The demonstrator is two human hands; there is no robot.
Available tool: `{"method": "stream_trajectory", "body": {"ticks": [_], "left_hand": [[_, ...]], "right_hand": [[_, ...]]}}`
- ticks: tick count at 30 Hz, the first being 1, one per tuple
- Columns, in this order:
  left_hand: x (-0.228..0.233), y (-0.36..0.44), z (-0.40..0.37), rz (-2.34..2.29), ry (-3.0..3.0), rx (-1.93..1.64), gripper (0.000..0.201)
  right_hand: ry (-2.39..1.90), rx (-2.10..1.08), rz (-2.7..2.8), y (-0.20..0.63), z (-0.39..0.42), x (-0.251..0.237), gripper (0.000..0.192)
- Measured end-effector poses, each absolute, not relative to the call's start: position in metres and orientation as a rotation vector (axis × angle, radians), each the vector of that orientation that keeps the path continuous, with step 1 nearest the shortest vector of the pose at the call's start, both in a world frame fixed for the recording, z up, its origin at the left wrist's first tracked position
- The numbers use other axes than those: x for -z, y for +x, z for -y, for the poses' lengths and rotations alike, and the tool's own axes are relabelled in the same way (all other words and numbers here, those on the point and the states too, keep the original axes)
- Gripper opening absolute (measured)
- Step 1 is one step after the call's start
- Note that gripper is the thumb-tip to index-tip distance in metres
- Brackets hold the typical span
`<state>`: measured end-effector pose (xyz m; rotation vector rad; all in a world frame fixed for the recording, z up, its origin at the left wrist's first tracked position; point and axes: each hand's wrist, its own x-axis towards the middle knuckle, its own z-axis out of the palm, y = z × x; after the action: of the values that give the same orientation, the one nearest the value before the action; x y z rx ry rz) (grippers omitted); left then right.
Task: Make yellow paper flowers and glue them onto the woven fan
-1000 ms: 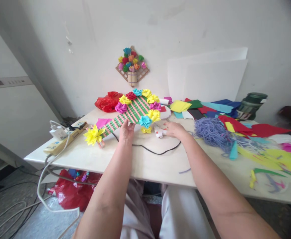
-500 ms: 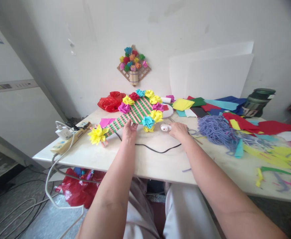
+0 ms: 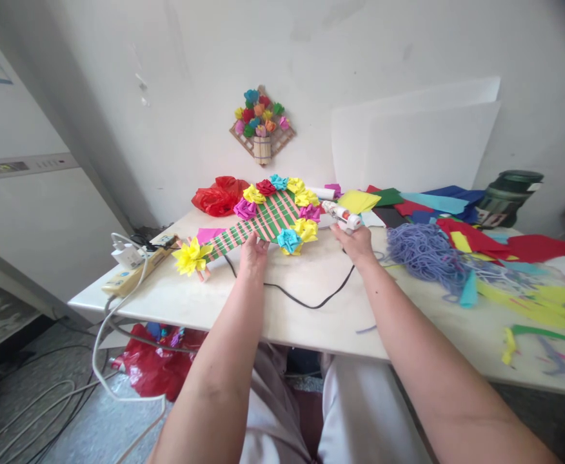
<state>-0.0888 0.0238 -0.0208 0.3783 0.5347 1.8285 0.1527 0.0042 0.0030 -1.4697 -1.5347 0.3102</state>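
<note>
At the far left of the white table (image 3: pixel 282 309) I see a power strip (image 3: pixel 130 274) with a plugged-in charger. My left hand (image 3: pixel 253 252) grips the lower edge of a woven green-and-pink paper fan (image 3: pixel 263 222), rimmed with paper flowers and tilted up off the table. Just right of it, my right hand (image 3: pixel 358 241) is closed around a white glue gun (image 3: pixel 341 216), lifted clear of the table, its black cord (image 3: pixel 306 298) trailing across the tabletop. Purple yarn (image 3: pixel 420 254) and coloured paper scraps (image 3: pixel 519 283) lie further right.
</note>
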Motion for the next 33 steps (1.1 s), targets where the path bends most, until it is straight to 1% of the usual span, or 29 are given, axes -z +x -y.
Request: {"method": "stream_trajectory", "body": {"ticks": [3, 6, 11, 14, 21, 33], "left_hand": [[0.023, -0.089, -0.025, -0.532, 0.368, -1.823, 0.026], [0.022, -0.088, -0.024, -0.527, 0.353, -1.820, 0.027], [0.018, -0.085, -0.021, -0.555, 0.341, -1.809, 0.031], [0.017, -0.084, -0.021, -0.561, 0.354, -1.800, 0.030], [0.018, -0.083, -0.021, -0.558, 0.376, -1.796, 0.028], [0.019, -0.083, -0.024, -0.581, 0.376, -1.765, 0.034]], "right_hand": [[-1.226, -0.578, 1.489, 0.140, 0.001, -0.001, 0.043], [-1.094, -0.693, 1.593, 0.125, 0.010, -0.002, 0.037], [-1.084, -0.812, 1.685, 0.105, 0.021, -0.005, 0.032], [-1.112, -0.870, 1.699, 0.097, 0.024, -0.006, 0.032], [-1.197, -0.876, 1.686, 0.086, 0.023, -0.002, 0.029], [-1.259, -0.713, 1.709, 0.081, 0.013, 0.017, 0.023]]}}
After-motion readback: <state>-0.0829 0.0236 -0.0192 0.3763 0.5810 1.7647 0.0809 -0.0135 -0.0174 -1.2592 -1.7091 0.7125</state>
